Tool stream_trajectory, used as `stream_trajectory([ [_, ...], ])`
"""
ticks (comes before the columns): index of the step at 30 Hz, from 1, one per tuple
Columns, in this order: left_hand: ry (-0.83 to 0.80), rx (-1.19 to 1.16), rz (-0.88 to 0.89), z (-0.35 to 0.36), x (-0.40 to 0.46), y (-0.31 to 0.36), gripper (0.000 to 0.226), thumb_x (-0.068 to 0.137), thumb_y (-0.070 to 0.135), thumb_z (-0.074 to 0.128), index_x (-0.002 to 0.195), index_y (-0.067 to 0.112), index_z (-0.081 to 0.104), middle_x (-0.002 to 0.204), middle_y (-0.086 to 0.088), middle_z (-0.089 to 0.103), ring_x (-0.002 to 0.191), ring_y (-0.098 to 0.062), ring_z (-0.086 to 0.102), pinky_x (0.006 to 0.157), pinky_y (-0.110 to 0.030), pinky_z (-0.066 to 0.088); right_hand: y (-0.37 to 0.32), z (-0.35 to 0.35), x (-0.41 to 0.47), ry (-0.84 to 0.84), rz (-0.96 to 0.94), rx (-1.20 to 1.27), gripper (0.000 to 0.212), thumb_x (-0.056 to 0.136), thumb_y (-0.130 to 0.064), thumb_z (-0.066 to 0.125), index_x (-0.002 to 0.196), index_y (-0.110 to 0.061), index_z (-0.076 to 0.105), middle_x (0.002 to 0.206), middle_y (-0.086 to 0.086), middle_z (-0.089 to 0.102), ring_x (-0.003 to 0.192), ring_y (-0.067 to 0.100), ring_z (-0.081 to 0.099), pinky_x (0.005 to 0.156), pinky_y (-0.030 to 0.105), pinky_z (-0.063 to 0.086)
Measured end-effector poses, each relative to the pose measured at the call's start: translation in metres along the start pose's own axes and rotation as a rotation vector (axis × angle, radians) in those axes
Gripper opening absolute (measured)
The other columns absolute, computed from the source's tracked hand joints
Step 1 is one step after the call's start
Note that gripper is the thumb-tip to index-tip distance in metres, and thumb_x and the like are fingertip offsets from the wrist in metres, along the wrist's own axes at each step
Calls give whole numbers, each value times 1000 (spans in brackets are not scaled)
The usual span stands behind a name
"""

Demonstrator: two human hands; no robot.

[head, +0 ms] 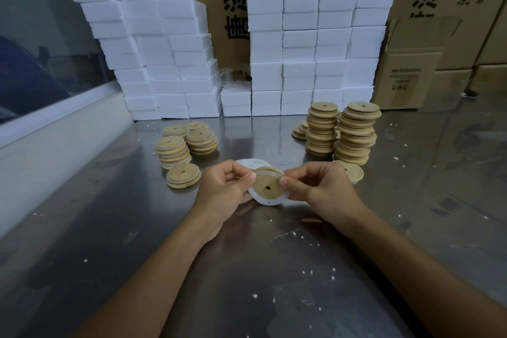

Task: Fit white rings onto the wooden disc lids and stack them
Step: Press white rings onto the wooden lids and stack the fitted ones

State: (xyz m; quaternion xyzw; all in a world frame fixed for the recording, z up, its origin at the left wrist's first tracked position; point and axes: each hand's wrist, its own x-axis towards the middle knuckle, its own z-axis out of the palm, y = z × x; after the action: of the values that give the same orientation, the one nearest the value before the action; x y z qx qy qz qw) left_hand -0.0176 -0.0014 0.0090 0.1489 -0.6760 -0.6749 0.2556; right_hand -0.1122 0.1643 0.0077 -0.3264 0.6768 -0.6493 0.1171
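Steel worktop (96, 228), flecked with white crumbs; behind it a wall of white foam blocks (164, 63) and printed cartons (411, 71).

Left to right on the bench:
- Short stacks of ringed lids (173, 151) at rear left, white bands showing between the wood. I read these as the finished pile.
- Left hand (223, 189), fingers curled, thumb and fingertips pinching the left edge of the wooden disc lid (267, 186).
- The lid is held just above the table at centre, between both hands. Its flat face with the small centre hole is tilted up toward my camera. A round disc has no long axis; its thin axis runs roughly toward me and upward.
- White ring (264, 201) shows as a rim below and round the lid's lower edge, seemingly only part seated. More white rings (251, 163) lie on the table just behind.
- Right hand (321, 186), likewise clenched on the lid's right edge, thumb pressing at the rim.
- Tall stacks of bare lids (356, 132) at rear right: supply, I judge. One loose lid (354, 171) lies beside the right hand.

Step in hand, as I judge it: stretching the ring over the lid's rim. Next move calls for working the thumbs round the circumference until the ring sits evenly, then laying the lid flat on the left stacks.
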Motion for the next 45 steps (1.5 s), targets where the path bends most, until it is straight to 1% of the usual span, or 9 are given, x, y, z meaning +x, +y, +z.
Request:
stream_trajectory([
  [4,-39,6,-30,-7,1,4,10,88,-3,65,79,2,63,79,-7,75,78,-17,73,66,-25,59,1,1,-1,-13,9,-20,11,82,-8,77,88,1,74,82,4,78,77,17,75,65,20,58],
  [8,-11,-20,-52,-10,2,3,14,88,-5,64,77,3,61,78,-12,72,79,-19,72,66,-26,59,6,4,-2,12,72,-22,10,82,-6,79,88,0,72,82,14,77,83,37,74,77,44,63],
  [10,-16,-15,-41,-11,2,2,13,87,-6,64,81,4,60,79,-13,72,78,-19,73,65,-26,59,7,5,-1,40,40,-90,7,83,-5,78,87,-4,73,82,11,77,82,33,74,79,50,61],
  [15,-22,348,201,-10,3,2,25,83,-6,67,88,18,68,86,2,73,82,-12,71,73,-24,59,6,5,-2,95,-119,-314,7,84,-9,77,88,-14,75,85,-5,76,84,7,72,81,39,61],
  [21,-101,563,482,0,-4,6,36,83,10,73,88,44,65,90,29,67,88,1,64,76,-9,50,2,7,-7,77,-291,-439,9,86,-11,72,94,-16,75,90,-10,74,87,3,70,74,26,61],
  [29,-71,329,301,-4,0,1,35,80,0,75,79,34,70,82,13,74,78,-8,70,69,-21,55,7,7,-2,103,-165,-285,5,84,-11,78,89,-13,77,87,-5,77,82,5,73,75,27,61],
  [36,-84,195,201,-5,3,-3,21,81,-3,72,82,18,70,86,-1,75,79,-15,71,72,-32,61,5,3,0,90,-110,-281,22,80,-10,82,77,-31,75,84,-12,76,79,7,73,76,23,59],
  [42,-88,-34,53,-5,2,-4,17,82,-5,70,81,12,70,83,-4,75,79,-18,74,64,-29,59,5,4,-2,58,-40,-168,6,83,-8,78,88,-8,75,83,2,77,73,14,74,70,29,62],
  [45,-108,-147,-41,-4,1,-4,12,82,-4,69,83,7,66,91,-11,75,86,-28,73,67,-40,61,4,3,-1,79,-8,-62,8,84,-5,76,89,0,72,86,14,76,73,18,72,72,32,63],
])
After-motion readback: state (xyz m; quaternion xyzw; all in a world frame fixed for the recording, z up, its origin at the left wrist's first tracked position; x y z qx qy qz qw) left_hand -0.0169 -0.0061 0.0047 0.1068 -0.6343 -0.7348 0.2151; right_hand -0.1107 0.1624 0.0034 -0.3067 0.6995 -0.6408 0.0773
